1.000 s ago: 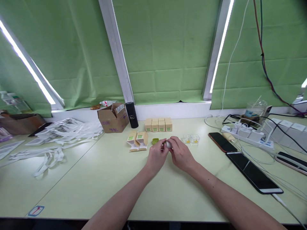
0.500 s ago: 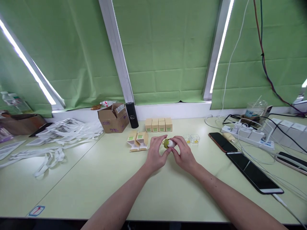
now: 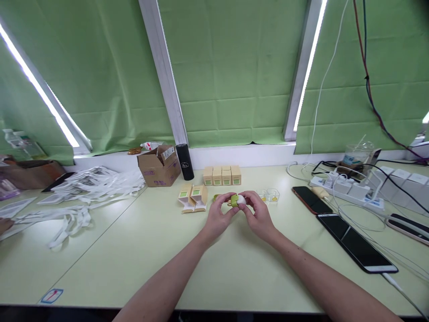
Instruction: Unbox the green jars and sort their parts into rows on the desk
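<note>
Between my hands, above the table, is a small rounded green-and-white item [image 3: 238, 201]; its exact kind is unclear. My left hand [image 3: 217, 215] pinches its green end with thumb and fingers. My right hand [image 3: 256, 212] grips the white end. A little gold-coloured bit shows by the left fingertips. Something green peeks out behind my left hand, mostly hidden. Just left of that hand stand two opened kraft boxes [image 3: 193, 199] with green labels. Beyond my right hand lies a clear plastic holder [image 3: 272, 195] with small yellow parts in it.
Several closed kraft boxes [image 3: 221, 175] stand in a row behind. A brown carton [image 3: 159, 166] and black cylinder [image 3: 184, 162] are back left. White straps [image 3: 97, 185] pile up leftward, near another person's hand [image 3: 5, 225]. Phones [image 3: 355, 241], cables and a power strip [image 3: 346, 192] occupy the right.
The green-and-white item has turned in my fingers, showing a brighter green side. A bit of green now shows behind my left hand. Another person's hand has come in at the left edge.
</note>
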`<action>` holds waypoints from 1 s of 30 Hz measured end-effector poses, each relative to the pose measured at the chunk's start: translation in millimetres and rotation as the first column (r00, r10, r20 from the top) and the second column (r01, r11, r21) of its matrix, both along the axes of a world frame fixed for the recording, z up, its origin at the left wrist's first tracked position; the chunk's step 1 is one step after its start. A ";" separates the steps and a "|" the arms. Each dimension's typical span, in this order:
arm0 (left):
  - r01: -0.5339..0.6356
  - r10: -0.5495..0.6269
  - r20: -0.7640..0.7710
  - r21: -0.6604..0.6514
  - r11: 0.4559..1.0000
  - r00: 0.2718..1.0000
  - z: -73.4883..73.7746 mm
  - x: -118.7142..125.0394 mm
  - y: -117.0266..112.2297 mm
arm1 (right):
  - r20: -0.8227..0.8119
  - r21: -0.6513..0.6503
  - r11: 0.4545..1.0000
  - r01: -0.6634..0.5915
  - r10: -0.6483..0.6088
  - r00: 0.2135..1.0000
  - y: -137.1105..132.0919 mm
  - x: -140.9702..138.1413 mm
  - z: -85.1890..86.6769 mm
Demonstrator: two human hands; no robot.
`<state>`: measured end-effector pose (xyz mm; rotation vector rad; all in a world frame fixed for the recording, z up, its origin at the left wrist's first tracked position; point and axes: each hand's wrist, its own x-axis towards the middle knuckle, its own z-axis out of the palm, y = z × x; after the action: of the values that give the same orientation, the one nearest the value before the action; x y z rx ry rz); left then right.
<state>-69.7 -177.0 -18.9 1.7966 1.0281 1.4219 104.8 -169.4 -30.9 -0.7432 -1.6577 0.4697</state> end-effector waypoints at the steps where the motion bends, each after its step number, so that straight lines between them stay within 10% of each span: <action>1: 0.012 -0.012 0.012 -0.014 1.000 1.000 0.8 1.1 -0.7 | -0.014 -0.014 1.000 0.001 -0.001 1.000 -0.4 -1.0 0.2; 10: -0.025 0.030 0.091 -0.046 0.999 0.995 -5.5 -6.0 9.2 | -0.344 -0.256 0.958 -0.132 0.038 0.938 6.5 4.1 2.6; 22: 0.008 0.025 0.306 -0.109 0.994 0.952 -3.8 -8.7 11.3 | -0.679 -0.339 0.728 -0.596 0.248 0.691 10.1 12.5 11.4; 30: 0.008 0.052 0.419 -0.141 0.990 0.907 -1.3 -8.5 11.2 | -0.673 -0.340 0.752 -0.565 0.226 0.705 -2.3 7.3 19.9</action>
<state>-78.2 -165.9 -20.2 1.2997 0.8927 1.6176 112.1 -171.6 -11.0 -0.5072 -1.0631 1.3929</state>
